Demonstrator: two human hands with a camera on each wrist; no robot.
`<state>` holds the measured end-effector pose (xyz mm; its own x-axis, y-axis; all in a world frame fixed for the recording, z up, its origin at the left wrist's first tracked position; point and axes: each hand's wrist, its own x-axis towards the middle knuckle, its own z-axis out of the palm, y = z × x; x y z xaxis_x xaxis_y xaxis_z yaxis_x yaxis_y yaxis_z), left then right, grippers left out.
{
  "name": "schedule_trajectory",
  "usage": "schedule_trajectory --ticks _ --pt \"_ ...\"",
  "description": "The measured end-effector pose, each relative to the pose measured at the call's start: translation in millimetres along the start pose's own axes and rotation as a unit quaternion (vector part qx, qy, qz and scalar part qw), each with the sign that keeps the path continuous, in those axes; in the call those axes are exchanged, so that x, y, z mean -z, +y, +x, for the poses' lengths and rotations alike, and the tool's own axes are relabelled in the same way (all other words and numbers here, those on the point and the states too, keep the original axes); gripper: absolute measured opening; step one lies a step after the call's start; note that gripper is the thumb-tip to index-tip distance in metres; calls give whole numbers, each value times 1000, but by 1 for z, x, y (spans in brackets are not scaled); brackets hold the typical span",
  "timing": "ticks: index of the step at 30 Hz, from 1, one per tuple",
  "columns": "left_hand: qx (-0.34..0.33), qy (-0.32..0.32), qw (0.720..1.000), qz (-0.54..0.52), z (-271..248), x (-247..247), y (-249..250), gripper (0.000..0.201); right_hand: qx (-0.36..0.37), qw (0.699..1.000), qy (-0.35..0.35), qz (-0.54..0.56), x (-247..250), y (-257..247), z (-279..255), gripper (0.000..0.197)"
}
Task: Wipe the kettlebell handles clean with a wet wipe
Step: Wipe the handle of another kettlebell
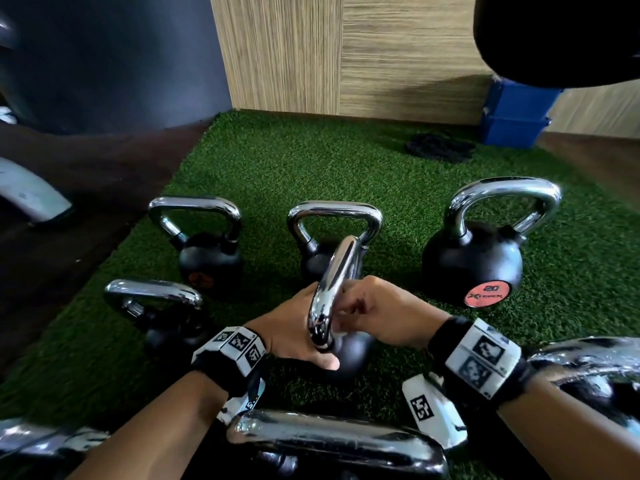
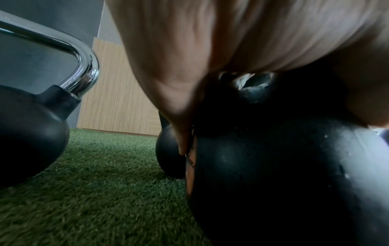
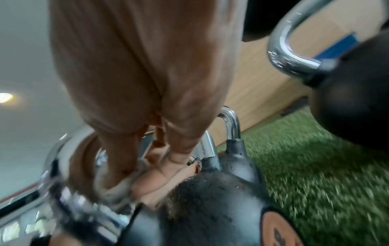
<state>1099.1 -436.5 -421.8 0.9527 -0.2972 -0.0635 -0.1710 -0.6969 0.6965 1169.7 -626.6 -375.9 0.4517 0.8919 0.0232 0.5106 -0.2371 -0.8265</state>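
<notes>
A black kettlebell [image 1: 351, 353] stands on green turf in the middle of the head view, its chrome handle [image 1: 334, 282] turned edge-on to me. My left hand [image 1: 294, 327] grips the handle's near leg from the left, thumb lying along the base. In the left wrist view that palm [image 2: 210, 50] covers the top of the kettlebell [image 2: 273, 174]. My right hand [image 1: 377, 313] reaches in from the right with curled fingers. Its fingers [image 3: 147, 166] pinch a crumpled greyish wet wipe [image 3: 118, 189] against the inside of the handle [image 3: 69, 149], near where it meets the wet body [image 3: 210, 208].
Several more chrome-handled kettlebells stand around: one at left rear [image 1: 207, 258], one behind [image 1: 332, 220], a larger one marked 20 [image 1: 472, 261], one at left [image 1: 162, 320], and others close in front [image 1: 339, 441]. Blue boxes [image 1: 516, 112] and black bands [image 1: 440, 147] lie by the wood-panel wall.
</notes>
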Motion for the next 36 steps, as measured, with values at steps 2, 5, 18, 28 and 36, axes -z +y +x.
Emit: schedule_trajectory --ticks 2,5,18,28,36 --pt "10 12 1000 -26 -5 -2 1 76 0 998 -33 61 0 0 0 5" --pt "9 30 999 -14 -8 -2 2 92 -11 996 -82 32 0 4 6 12" --pt "118 -31 992 -26 -12 1 16 126 -55 890 -21 452 -15 23 -2 36" --pt "1 9 998 -59 -8 1 19 112 -72 819 75 565 -17 25 7 33" --pt "-42 48 996 -60 -9 1 22 117 -55 817 189 542 -22 14 15 18"
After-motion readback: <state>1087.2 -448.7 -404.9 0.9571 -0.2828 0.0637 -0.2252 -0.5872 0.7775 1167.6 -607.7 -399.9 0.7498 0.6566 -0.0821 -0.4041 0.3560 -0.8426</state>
